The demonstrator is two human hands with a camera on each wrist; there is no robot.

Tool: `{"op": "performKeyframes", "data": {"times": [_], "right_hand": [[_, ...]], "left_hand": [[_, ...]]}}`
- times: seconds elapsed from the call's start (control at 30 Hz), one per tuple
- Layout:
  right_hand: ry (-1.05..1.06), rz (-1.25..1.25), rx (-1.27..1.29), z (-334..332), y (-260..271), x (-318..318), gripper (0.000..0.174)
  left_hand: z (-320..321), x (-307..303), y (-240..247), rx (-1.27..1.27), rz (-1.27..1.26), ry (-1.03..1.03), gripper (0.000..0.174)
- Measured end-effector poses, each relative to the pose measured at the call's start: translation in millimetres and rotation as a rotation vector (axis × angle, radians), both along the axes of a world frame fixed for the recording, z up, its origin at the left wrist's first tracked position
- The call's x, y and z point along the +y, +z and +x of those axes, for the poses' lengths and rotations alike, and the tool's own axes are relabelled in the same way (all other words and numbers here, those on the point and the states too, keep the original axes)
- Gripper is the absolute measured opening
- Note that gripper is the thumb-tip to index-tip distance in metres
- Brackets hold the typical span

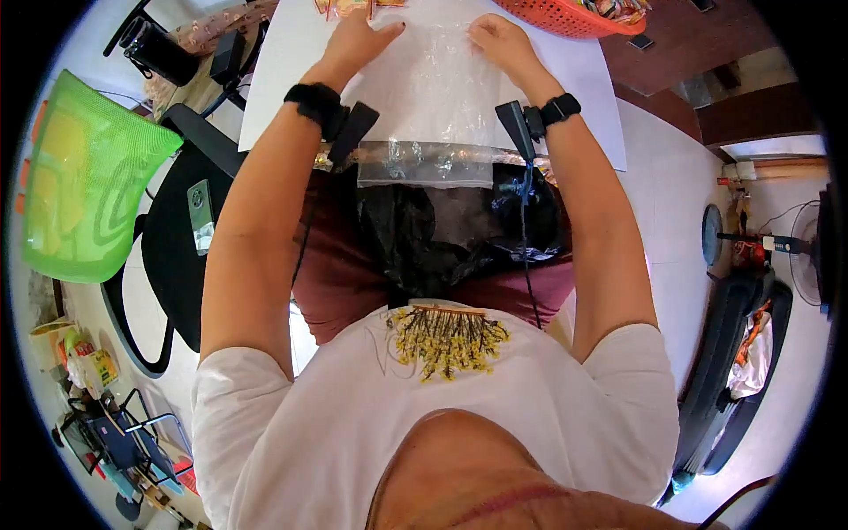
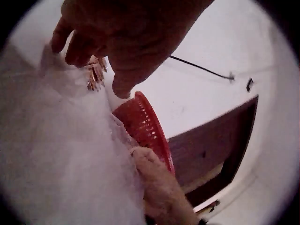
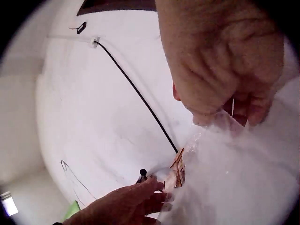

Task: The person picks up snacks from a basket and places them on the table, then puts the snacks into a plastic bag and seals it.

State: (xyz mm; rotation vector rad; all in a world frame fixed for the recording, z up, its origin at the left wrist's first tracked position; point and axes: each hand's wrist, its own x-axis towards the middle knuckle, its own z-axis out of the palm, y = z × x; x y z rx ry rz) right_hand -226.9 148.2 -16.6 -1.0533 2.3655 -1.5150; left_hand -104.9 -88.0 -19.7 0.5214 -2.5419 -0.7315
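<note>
A clear plastic bag (image 1: 433, 110) lies spread over the white table, its near end hanging past the front edge. My right hand (image 1: 505, 46) pinches the bag's far right edge between thumb and fingers, which shows closely in the right wrist view on the bag's film (image 3: 220, 140). My left hand (image 1: 355, 46) reaches over the far left side of the bag, thumb held apart from the fingers. Small orange-and-gold packets (image 1: 385, 3) lie just past its fingertips. The left wrist view has those packets (image 2: 95, 77) behind the left hand (image 2: 117, 42).
An orange-red basket (image 1: 543, 16) of colourful packets stands at the table's far right. Black plastic (image 1: 433, 230) covers the person's lap below the table edge (image 1: 609, 150). To the left is a black chair with a phone (image 1: 200, 216) on it, beside a green mesh chair back (image 1: 93, 177).
</note>
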Motion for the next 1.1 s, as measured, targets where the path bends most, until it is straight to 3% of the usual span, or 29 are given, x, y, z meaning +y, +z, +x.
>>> {"op": "performKeyframes", "data": {"times": [0.13, 0.27, 0.3, 0.4, 0.5, 0.57, 0.67, 0.73, 0.77, 0.83, 0.9, 1.0, 1.03, 1.1], "right_hand": [[-0.12, -0.05, -0.072, 8.2, 10.2, 11.0, 0.016], [-0.176, -0.06, -0.152, 0.4, 5.5, 22.7, 0.018], [-0.188, -0.052, -0.108, -0.8, 3.0, 24.7, 0.019], [-0.22, -0.029, 0.049, -9.7, -7.4, 25.2, 0.02], [-0.255, 0.005, 0.238, -22.1, -19.8, 25.7, 0.022], [-0.261, 0.033, 0.351, -38.2, -32.7, 26.9, 0.025], [-0.481, 0.322, 0.423, -38.8, -25.1, 32.7, 0.034], [-0.385, 0.4, 0.705, -29.8, -20.8, 31.5, 0.045], [-0.333, 0.44, 0.845, -17.0, -14.0, 30.0, 0.051], [-0.062, 0.474, 0.849, 28.5, 3.4, 31.6, 0.061], [0.13, 0.6, 0.701, 49.7, 0.5, 38.6, 0.077], [0.102, 0.831, 0.623, 48.4, -1.2, 47.6, 0.081], [-0.007, 0.77, 0.69, 48.6, -8.8, 46.2, 0.074], [0.001, 0.568, 0.747, 60.4, 3.7, 46.8, 0.065]], "left_hand": [[-13.7, -8.2, 10.2, -0.126, 0.563, -0.051, 0.025], [-26.6, -5.6, 14.6, 0.067, 0.362, -0.083, 0.022], [-38.8, -16.1, 4.9, 0.105, 0.198, -0.157, 0.022], [-32.6, 6.8, 17.6, 0.22, -0.184, -0.068, 0.027], [-18.4, 34.3, 21.7, 0.411, -0.374, -0.345, 0.039], [4.0, 63.0, 30.5, 0.111, -0.462, -0.452, 0.047], [21.8, 77.9, 28.1, -0.261, -0.615, -0.505, 0.059], [23.5, 79.0, 26.8, -0.423, -0.584, -0.524, 0.06], [23.4, 79.0, 25.7, -0.436, -0.596, -0.505, 0.061], [23.8, 80.8, 23.3, -0.464, -0.617, -0.472, 0.062], [22.3, 78.0, 19.6, -0.456, -0.63, -0.474, 0.063], [18.4, 63.5, -2.9, -0.419, -0.683, -0.503, 0.063], [13.5, 56.2, -8.2, -0.391, -0.714, -0.51, 0.063], [12.7, 50.4, -1.9, -0.405, -0.564, -0.525, 0.063]]}}
